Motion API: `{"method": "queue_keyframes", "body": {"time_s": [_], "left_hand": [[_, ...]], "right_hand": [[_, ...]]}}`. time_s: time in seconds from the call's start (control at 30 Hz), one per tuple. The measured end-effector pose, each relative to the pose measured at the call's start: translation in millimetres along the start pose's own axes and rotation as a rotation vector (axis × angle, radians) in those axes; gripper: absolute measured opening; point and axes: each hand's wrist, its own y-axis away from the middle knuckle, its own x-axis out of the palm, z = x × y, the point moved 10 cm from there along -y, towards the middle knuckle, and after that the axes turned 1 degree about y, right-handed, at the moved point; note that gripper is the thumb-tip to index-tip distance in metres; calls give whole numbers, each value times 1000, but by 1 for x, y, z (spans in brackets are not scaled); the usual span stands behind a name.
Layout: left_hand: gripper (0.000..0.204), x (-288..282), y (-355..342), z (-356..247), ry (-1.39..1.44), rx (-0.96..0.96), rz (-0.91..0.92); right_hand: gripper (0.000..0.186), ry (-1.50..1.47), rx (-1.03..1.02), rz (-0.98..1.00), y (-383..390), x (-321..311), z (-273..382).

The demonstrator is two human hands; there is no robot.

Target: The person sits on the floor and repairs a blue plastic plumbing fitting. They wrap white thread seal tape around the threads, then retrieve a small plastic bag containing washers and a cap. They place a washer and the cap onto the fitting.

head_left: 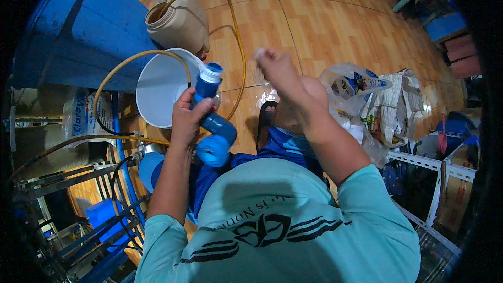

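My left hand [189, 118] is wrapped round a blue plastic pipe fitting [218, 126] with an elbow bend. Its upper end points away from me and carries a white band, perhaps tape, round the neck [211, 74]; the wide round end is low, near my lap. Off to the right and farther forward, my right hand [276, 65] is raised over the floor, apart from the fitting. Motion smears it, but its fingers look pinched together on something small and whitish. What that is cannot be made out.
Beyond my left hand stands a white bucket [160, 81] with a yellowish hose [244, 63] near it. A beige jug [181, 29] and a big blue container [89, 26] are farther off. Plastic bags and a sack [396, 107] lie right. Metal frames [437, 194] flank me.
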Motion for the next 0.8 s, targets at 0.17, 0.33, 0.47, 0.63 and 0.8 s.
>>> {"method": "queue_keyframes", "body": {"time_s": [0.17, 0.33, 0.47, 0.63, 0.8], "left_hand": [[50, 50, 24, -66, -808, 672, 71], [51, 69, 20, -83, -740, 644, 86], [46, 63, -4, -59, -494, 237, 73], [40, 33, -15, 6, -50, -197, 206], [51, 74, 6, 6, 447, -409, 444]], "right_hand": [[26, 32, -3, 230, -4, 38, 81], [32, -829, 367, 466, 30, 101, 19], [35, -675, 291, 102, 57, 85, -22], [42, -569, 87, 91, 4, 13, -8], [48, 44, -721, 126, 24, -2, 109]]}}
